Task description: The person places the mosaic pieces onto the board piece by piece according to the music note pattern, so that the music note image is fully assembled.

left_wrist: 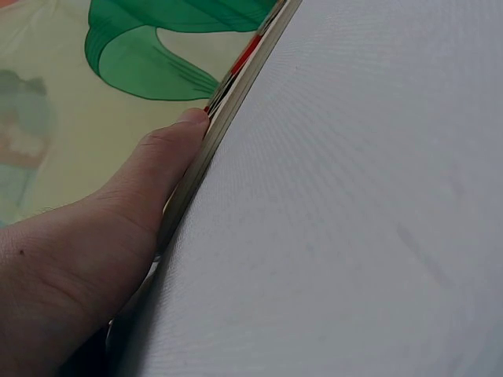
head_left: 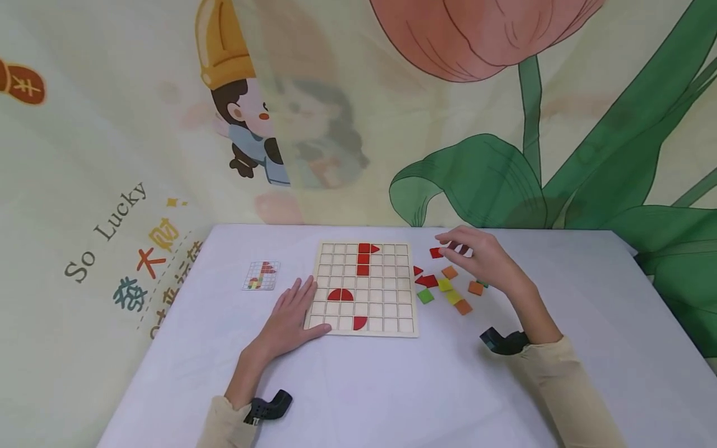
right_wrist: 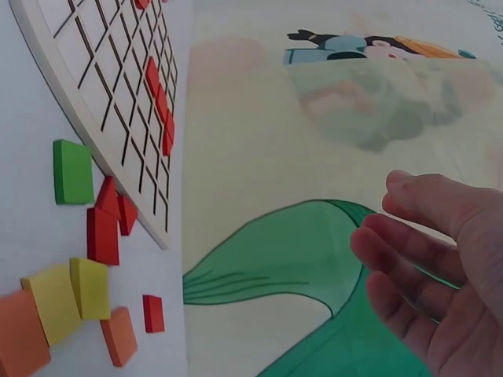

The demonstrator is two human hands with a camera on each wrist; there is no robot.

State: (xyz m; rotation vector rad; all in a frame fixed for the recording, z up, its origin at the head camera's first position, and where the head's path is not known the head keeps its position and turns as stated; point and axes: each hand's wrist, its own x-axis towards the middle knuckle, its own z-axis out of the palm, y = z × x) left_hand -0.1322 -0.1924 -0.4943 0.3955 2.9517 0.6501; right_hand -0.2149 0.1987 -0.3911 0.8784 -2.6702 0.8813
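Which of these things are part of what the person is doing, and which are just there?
Seemingly part of the job:
gridded board, touched by the left hand
red pieces set on it
loose coloured pieces beside it, near the right hand
small pattern card, on the board's other side

Seemingly just there:
white tablecloth
printed backdrop
black wrist cameras

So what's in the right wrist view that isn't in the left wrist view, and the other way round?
Only the right wrist view shows the right hand, which holds nothing, and the loose green piece, yellow pieces and orange pieces. Only the left wrist view shows the left hand. Both share the board, the white cloth and a green leaf on the backdrop.
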